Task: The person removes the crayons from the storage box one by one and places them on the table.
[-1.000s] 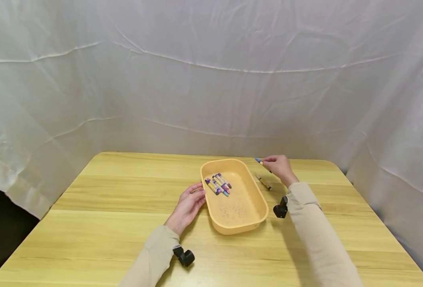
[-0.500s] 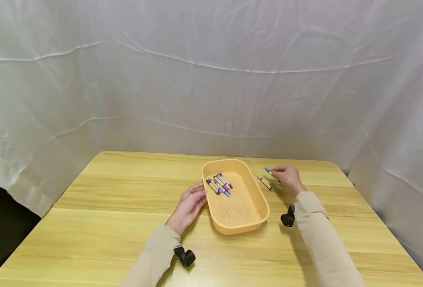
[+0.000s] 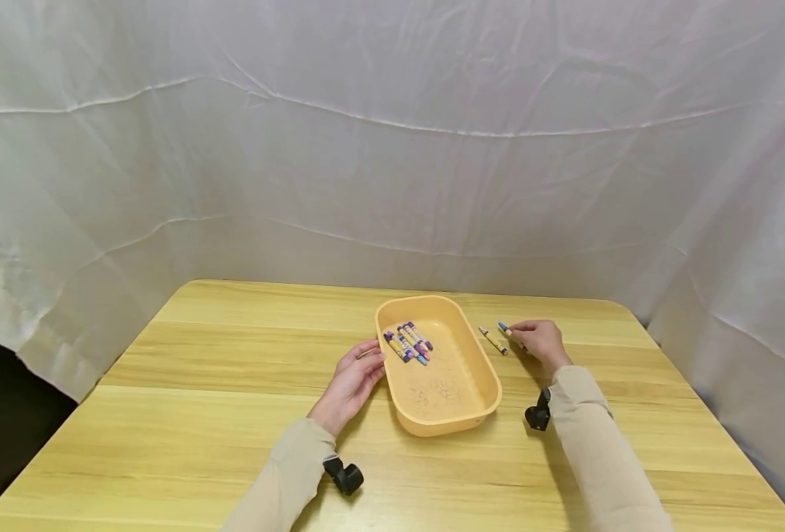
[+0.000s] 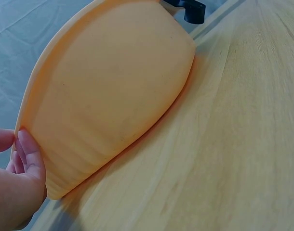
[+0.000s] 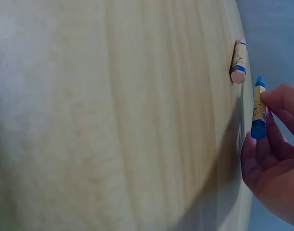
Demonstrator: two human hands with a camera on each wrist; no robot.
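Head view: right hand (image 3: 540, 341) pinches a blue crayon (image 3: 504, 328) right of the tray (image 3: 455, 421) — apparently resting on the table. Lay it parallel to the brown crayon (image 3: 492, 340) (left hand (image 3: 352, 380) steadies the rim, fingers relaxed).

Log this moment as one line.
right hand: pinches blue crayon | left hand: touches tray | crayon lies on table

A light wooden table (image 3: 186, 414) stands before a creased white cloth backdrop (image 3: 392, 148).
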